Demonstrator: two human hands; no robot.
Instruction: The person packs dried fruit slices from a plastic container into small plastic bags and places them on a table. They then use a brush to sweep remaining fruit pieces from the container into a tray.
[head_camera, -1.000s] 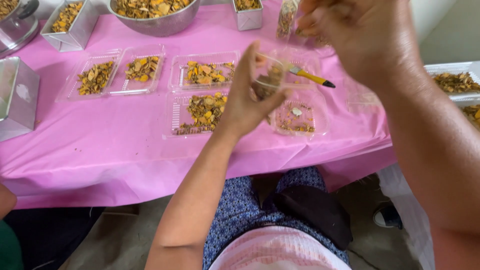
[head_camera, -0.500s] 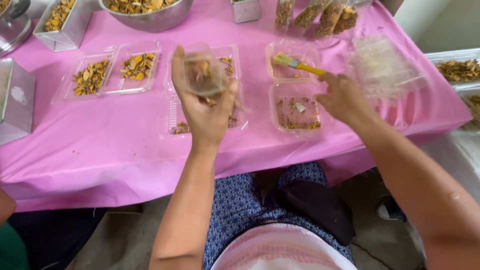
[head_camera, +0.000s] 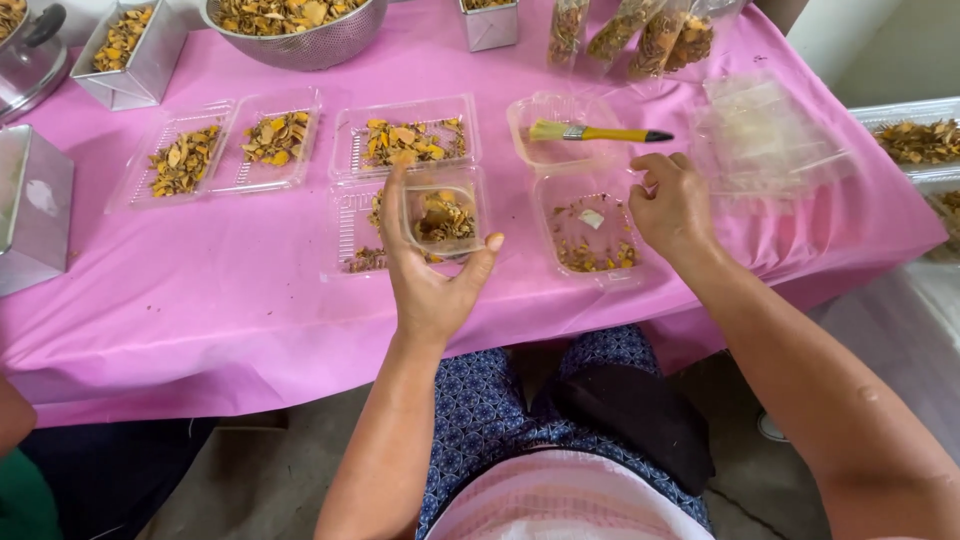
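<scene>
— While that left hand (head_camera: 430, 285) holds the small clear tub (head_camera: 443, 218) up in the middle of the frame, which step would you say this is?

— Filling or checking a portion, I'd judge. The thumb is on the tub's right side and the fingers wrap its left side and back, a firm pinch. It hangs over the open clamshell tray (head_camera: 352, 225) at centre, tilted a little toward the person, with yellow-brown dried chips inside.

— And the right hand (head_camera: 672, 205)?

— It's empty. The fingers are loosely curled and narrow, and the hand hovers just right of the second clamshell (head_camera: 590, 240), which holds only a few chips and a small white packet. The brush (head_camera: 598, 133) lies across that clamshell's open lid, just above the hand, and nothing is touching it.

— What would the next move call for?

— A level wrist, I think. The tub is thin, glossy plastic that flexes, and the chips are light, dry and brittle, so they'd scatter if it tipped. Anything near the brush calls for a light reach over the lid. It has a slim yellow handle and soft, pale bristles.

— What about the rest of the table?

— There's a smooth pink cloth (head_camera: 250, 300), slightly creased, and a perforated metal bowl (head_camera: 295, 45) heaped with chips at the top. Filled trays (head_camera: 215, 150) sit at upper left, and a stack of empty clear trays (head_camera: 765, 140) at upper right.
</scene>
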